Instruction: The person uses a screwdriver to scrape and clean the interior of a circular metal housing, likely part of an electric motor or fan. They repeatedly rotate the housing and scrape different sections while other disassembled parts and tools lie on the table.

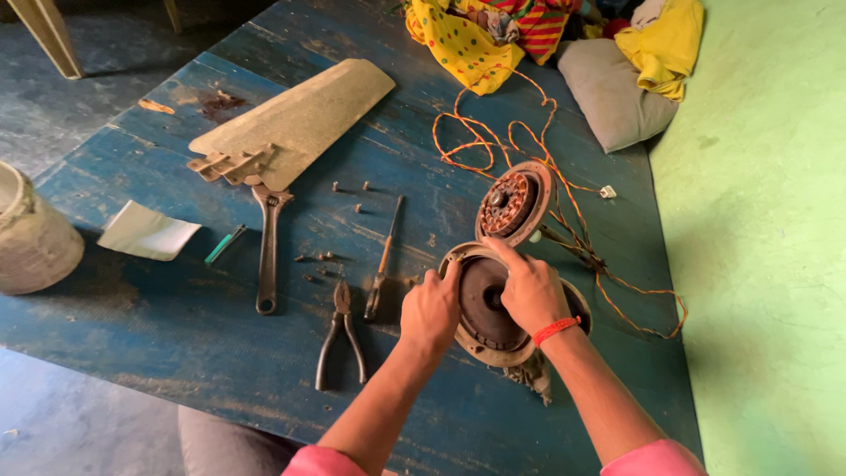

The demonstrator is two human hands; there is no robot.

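Rusty round motor shell [480,304] sits gripped at its rim by the left hand [429,308], while the right hand [531,291] presses on it. Orange wires [564,211] lie close, so a quick pull might snag them.

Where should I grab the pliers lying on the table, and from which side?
Take the pliers by the two dark handles, which splay toward the near table edge. Come from that near side, left of the left hand; the jaws point away toward the screwdriver.

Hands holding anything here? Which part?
Both hands are on the round rusty metal motor housing. The left hand grips its left rim; the right hand lies over the top with fingers at the upper rim. It stays on the blue wooden table.
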